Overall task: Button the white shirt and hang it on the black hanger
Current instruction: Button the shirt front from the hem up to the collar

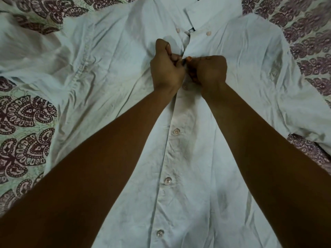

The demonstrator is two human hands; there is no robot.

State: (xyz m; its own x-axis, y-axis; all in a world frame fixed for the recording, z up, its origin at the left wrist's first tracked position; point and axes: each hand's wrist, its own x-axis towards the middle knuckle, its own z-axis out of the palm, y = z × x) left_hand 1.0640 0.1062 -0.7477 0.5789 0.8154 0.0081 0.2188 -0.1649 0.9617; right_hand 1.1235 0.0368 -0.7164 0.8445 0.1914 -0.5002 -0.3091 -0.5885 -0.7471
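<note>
The white shirt lies flat, front up, collar at the top of the view. Several buttons down the placket are fastened, among them one between my forearms and one lower down. My left hand and my right hand meet at the placket high on the chest, each pinching one edge of the shirt front. Above them the placket gapes open below the collar. A small collar button shows on the right. A dark strip peeks out under the collar; I cannot tell what it is.
The shirt rests on a pale bedspread with dark maroon paisley print, visible at the left and right edges. A shirt sleeve spreads out to the left.
</note>
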